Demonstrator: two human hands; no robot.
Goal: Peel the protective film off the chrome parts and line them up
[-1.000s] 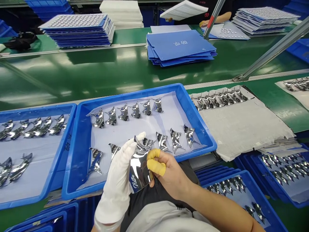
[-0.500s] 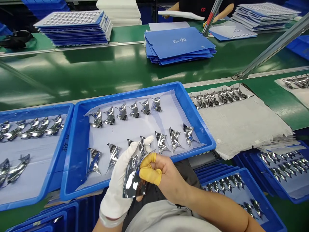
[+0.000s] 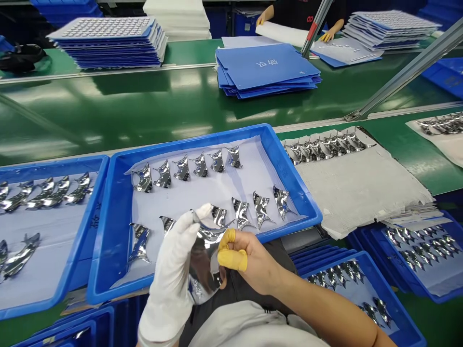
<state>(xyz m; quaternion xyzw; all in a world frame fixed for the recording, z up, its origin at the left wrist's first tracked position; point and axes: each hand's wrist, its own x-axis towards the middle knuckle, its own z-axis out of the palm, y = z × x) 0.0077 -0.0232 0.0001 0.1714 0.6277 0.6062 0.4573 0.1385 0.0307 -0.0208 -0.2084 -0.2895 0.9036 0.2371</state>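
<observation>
My left hand [image 3: 171, 279], in a white glove, holds a shiny chrome curved plate [image 3: 203, 262] upright in front of me. My right hand [image 3: 246, 262], bare with yellow finger cots on thumb and forefinger, pinches the plate's right edge. Both hands hover over the near rim of a blue tray [image 3: 294, 180] lined with white sheet. Two rows of chrome winged parts [image 3: 184, 168] lie in that tray.
A second blue tray [image 3: 92, 212] with chrome parts sits to the left. White foam sheet [image 3: 361, 185] with a row of parts lies to the right, more trays [image 3: 405, 318] below it. Across the green belt [image 3: 144, 111] are blue sheet stacks [image 3: 265, 70] and another person's hands [image 3: 327, 33].
The plate has been turned in my hands, its face now tilted towards me again. The other person has laid a white sheet down.
</observation>
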